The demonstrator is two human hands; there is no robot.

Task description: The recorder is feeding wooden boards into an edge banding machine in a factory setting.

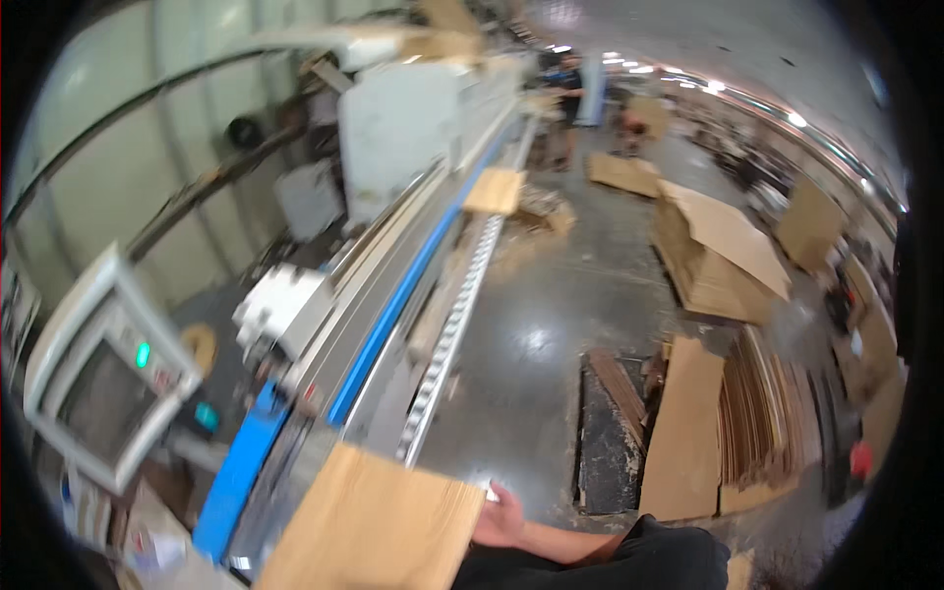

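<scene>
Long machine (374,295), landmark for all places below. At its near end: one wooden board (379,521), far edge and upper corners visible, right edge toward the person's right hand. Right side, near to far: light-and-dark toothed strip (457,324) alongside; grey floor (526,359), a broad lane giving room for moving; beyond that lane, one flat brown panel (681,433) and one row of thin sheets (752,418); farther along, one large sheet stack (718,261). Left of the near end: one framed screen (108,383).

Midway along, jutting past the machine's blue rail (398,320): one smaller pale board (494,191). Near its far end: one person (568,98).

Right hand (501,518), right of the machine's near end — directly at the wooden board's right edge; whether clamped on it, cannot be told.

Condition notes: wooden board cut off below; fingers partly hidden; left hand outside the view; machine's far end blurred — details indistinct.
</scene>
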